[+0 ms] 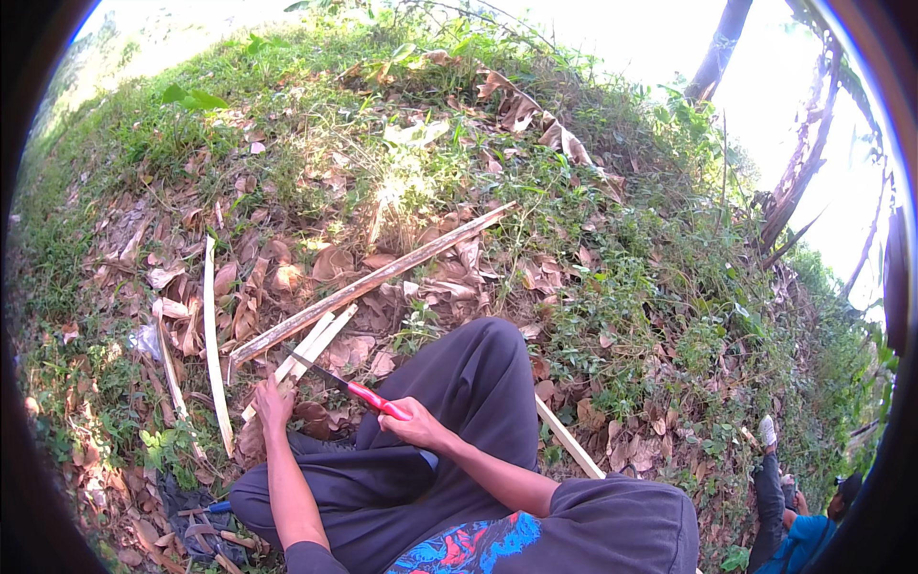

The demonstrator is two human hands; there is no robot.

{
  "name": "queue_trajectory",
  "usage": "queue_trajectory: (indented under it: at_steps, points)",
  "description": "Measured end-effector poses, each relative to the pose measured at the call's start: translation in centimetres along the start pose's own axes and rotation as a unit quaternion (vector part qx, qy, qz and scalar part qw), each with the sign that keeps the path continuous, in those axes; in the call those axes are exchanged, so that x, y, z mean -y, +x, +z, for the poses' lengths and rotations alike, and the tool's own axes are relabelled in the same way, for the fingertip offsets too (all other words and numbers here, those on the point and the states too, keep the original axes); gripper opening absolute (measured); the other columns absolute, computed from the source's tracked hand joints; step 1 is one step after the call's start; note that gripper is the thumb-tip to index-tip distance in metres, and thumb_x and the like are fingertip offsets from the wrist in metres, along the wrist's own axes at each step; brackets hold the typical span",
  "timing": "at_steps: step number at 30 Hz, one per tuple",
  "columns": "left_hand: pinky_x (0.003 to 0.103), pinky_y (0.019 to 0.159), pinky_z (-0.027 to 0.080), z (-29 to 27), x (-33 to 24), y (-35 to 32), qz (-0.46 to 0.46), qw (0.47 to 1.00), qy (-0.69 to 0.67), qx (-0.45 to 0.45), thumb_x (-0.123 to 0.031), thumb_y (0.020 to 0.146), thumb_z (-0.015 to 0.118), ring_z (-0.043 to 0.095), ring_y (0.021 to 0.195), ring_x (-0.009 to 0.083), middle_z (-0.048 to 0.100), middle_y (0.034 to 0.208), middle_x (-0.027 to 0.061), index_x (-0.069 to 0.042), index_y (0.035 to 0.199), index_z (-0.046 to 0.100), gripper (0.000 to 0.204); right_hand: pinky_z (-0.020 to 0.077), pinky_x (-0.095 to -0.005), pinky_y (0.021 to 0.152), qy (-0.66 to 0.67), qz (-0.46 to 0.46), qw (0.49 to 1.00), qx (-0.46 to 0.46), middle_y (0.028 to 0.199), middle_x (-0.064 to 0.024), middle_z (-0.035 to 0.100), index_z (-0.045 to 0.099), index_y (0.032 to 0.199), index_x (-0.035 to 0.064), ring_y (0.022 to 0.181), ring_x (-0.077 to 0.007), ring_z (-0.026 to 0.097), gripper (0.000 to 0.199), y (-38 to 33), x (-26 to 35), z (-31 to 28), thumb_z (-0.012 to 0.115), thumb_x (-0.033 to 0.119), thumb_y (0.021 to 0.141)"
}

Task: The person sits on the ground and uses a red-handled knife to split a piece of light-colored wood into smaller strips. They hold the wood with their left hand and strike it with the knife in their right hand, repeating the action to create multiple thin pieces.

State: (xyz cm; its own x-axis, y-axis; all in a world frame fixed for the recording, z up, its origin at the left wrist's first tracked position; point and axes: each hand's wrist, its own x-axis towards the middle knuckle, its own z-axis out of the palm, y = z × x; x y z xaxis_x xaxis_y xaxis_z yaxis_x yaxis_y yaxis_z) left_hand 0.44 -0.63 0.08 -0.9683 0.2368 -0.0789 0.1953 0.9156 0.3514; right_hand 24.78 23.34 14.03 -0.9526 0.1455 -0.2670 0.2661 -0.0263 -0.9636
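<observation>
Seated on leaf litter [349, 352]. Left hand [274, 402] closed around 2 pale strips [332, 331] near their lower end; they slant up and rightward, just beyond my shins. Right hand [411, 423] wrapped round the handle of a red-handled blade [368, 394], its dark edge crossing the strips just past my left fingers; can't tell how deep it bites. Beyond, 1 long pole [382, 277]; to the left, 1 curved slat [211, 335].

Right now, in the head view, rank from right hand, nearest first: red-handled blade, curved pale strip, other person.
1. Red-handled blade: held in the right hand.
2. Curved pale strip: off to the left.
3. Other person: far right, lower corner.
</observation>
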Motion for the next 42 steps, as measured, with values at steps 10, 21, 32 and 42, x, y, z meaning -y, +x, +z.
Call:
queue_trajectory:
  at_steps: [10, 21, 32, 42]
  points:
    - [0.057, 0.103, 0.035, 0.4, -0.1, 0.3, 0.007, 1.0, -0.006, 0.001, -0.033, 0.078, 0.078, 0.047, 0.127, 0.035, 0.052, 0.132, 0.0168, -0.012, 0.142, 0.048, 0.074, 0.0351, -0.0238, 0.047, -0.005, 0.001, 1.0, 0.001, 0.06, 0.0059, 0.048, 0.06, 0.076, 0.0049, 0.05, -0.0035, 0.043, 0.022, 0.5, -1.6, -0.1, 0.06, 0.022, 0.091]
    - [0.058, 0.101, 0.036, 0.7, 0.6, 0.4, 0.015, 1.0, 0.001, -0.013, -0.032, 0.077, 0.078, 0.049, 0.124, 0.0353, 0.052, 0.13, 0.016, -0.013, 0.14, 0.049, 0.072, 0.0358, -0.0248, 0.048, -0.021, -0.001, 1.0, -0.006, 0.058, 0.0045, 0.05, 0.06, 0.076, 0.0054, 0.05, -0.0046, 0.045, 0.018, 0.5, -1.0, -0.1, 0.059, 0.02, 0.086]
    - [0.058, 0.101, 0.035, 0.8, 1.2, 0.7, 0.022, 1.0, -0.003, -0.006, -0.031, 0.078, 0.078, 0.05, 0.123, 0.0354, 0.053, 0.128, 0.0161, -0.013, 0.143, 0.047, 0.074, 0.0361, -0.0265, 0.048, -0.029, -0.011, 0.999, -0.012, 0.058, 0.004, 0.05, 0.061, 0.075, 0.0052, 0.05, -0.0058, 0.045, 0.021, 0.6, -1.0, 0.1, 0.06, 0.023, 0.087]
    - [0.055, 0.102, 0.037, 0.6, 0.6, 0.5, 0.018, 1.0, -0.006, -0.01, -0.03, 0.077, 0.079, 0.05, 0.123, 0.0362, 0.054, 0.128, 0.0176, -0.009, 0.14, 0.05, 0.072, 0.0366, -0.0279, 0.052, -0.023, -0.01, 1.0, -0.012, 0.061, 0.0032, 0.052, 0.061, 0.076, 0.0027, 0.054, -0.0058, 0.045, 0.021, 0.7, -1.6, 0.0, 0.06, 0.022, 0.086]
